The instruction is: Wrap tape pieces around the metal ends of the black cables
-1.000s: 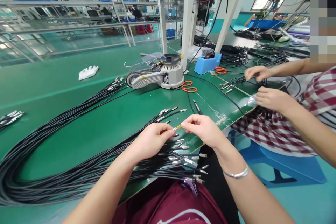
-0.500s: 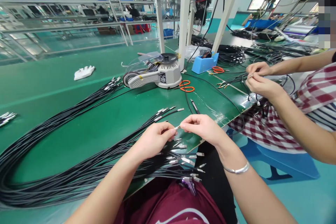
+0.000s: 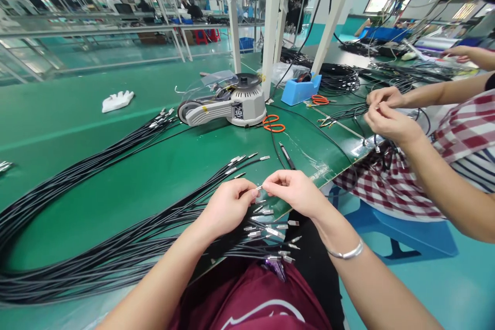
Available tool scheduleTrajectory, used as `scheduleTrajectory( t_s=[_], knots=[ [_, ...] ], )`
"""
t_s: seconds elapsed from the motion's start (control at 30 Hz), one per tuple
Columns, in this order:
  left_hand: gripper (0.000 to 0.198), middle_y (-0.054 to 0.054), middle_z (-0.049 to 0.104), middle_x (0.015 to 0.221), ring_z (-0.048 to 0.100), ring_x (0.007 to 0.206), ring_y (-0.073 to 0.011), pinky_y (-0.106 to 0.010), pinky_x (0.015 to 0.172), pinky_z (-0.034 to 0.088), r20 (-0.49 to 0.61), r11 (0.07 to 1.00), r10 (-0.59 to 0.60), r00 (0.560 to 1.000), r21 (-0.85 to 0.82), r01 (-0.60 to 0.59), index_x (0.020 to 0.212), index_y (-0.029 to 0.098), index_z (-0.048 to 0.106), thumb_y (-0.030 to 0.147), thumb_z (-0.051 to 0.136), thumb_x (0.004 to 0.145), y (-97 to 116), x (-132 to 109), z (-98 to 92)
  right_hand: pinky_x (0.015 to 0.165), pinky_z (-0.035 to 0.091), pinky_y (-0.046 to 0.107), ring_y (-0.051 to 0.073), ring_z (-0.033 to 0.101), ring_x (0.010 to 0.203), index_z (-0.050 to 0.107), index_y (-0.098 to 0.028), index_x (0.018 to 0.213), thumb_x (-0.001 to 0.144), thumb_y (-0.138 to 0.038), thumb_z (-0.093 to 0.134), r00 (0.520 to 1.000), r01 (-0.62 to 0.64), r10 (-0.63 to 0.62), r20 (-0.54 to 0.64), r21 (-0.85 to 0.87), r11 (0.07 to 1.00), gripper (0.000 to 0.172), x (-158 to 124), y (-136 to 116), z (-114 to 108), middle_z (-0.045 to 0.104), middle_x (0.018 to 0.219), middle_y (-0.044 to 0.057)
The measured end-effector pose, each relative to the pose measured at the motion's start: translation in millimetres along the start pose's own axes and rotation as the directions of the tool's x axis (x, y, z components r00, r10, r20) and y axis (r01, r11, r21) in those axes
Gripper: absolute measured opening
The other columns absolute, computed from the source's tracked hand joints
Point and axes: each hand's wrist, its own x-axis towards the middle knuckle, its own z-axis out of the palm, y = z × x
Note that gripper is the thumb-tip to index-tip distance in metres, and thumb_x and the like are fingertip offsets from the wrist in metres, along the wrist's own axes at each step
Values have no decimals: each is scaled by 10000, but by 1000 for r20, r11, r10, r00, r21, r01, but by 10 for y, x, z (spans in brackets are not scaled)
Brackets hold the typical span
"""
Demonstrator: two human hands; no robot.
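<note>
My left hand (image 3: 229, 207) is closed in a pinch around a cable end, from which a small silvery connector (image 3: 259, 187) sticks out. The fingertips of my right hand (image 3: 297, 191) are pinched together at the tip of that same connector. Beneath and around my left hand lies a thick bundle of black cables (image 3: 116, 234), curving away to the left. Several metal plugs (image 3: 284, 227) on their ends fan out by the table edge. A slim black cutter knife (image 3: 286, 155) rests just beyond my right hand.
A grey tape machine (image 3: 247, 108) stands ahead, with orange-handled scissors (image 3: 274, 124) beside it. Farther back are a blue tape dispenser (image 3: 301, 91) and coiled cables (image 3: 336, 78). A white glove (image 3: 118, 101) lies left. At right, a co-worker's hands (image 3: 394, 118) handle cables above a blue stool (image 3: 421, 232).
The view has shifted slightly. My hands keep the same pinch on the connector, their fingertips nearly unmoved. Another person's hand now shows at the far right.
</note>
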Motion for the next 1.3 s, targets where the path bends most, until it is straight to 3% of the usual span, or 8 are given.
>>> scheduleTrajectory(
  t_s=[0.43,0.7,0.83,0.93,1.1,1.3],
  knots=[
    [246,-13,626,682,552,669,-161,-259,634,397,-67,995,7,998,100,0,689,178,623,256,434,827,-134,20,124,628,454,265,141,577,650,647,-138,741,743,-292,597,1000,-6,6,-12,-2,1000,162,49,150,115,662,714,34],
    [278,4,619,710,536,648,-145,-243,607,383,74,992,30,997,118,-39,809,187,625,344,405,872,-50,-5,-13,654,467,265,143,591,662,646,-140,762,767,-321,589,999,18,-16,-33,56,998,190,29,208,115,651,699,26],
    [351,15,546,633,486,604,-132,-241,589,359,95,986,54,994,153,-68,668,181,551,365,358,897,-52,-21,-8,665,468,265,149,593,690,641,-148,762,785,-316,576,998,44,-43,-39,33,998,182,-24,184,117,653,723,28],
    [341,12,543,668,487,634,-131,-238,614,362,136,983,102,985,139,-121,680,186,537,344,341,909,-78,-40,7,672,468,265,149,593,692,633,-158,758,796,-325,575,999,52,-51,-17,28,998,180,-68,165,117,658,735,25],
    [309,-2,540,697,487,671,-143,-252,649,360,107,958,140,984,235,-162,712,193,518,291,313,921,-147,-50,72,657,466,260,148,581,688,628,-164,770,796,-344,589,999,49,-49,-8,39,998,186,-83,222,131,646,739,22],
    [291,0,511,652,489,652,-150,-257,640,358,86,954,111,990,269,-130,667,199,468,260,323,912,-184,-26,168,673,472,268,153,586,699,628,-161,776,798,-303,589,999,36,-36,2,18,999,148,-79,281,138,646,739,27]
  ],
)
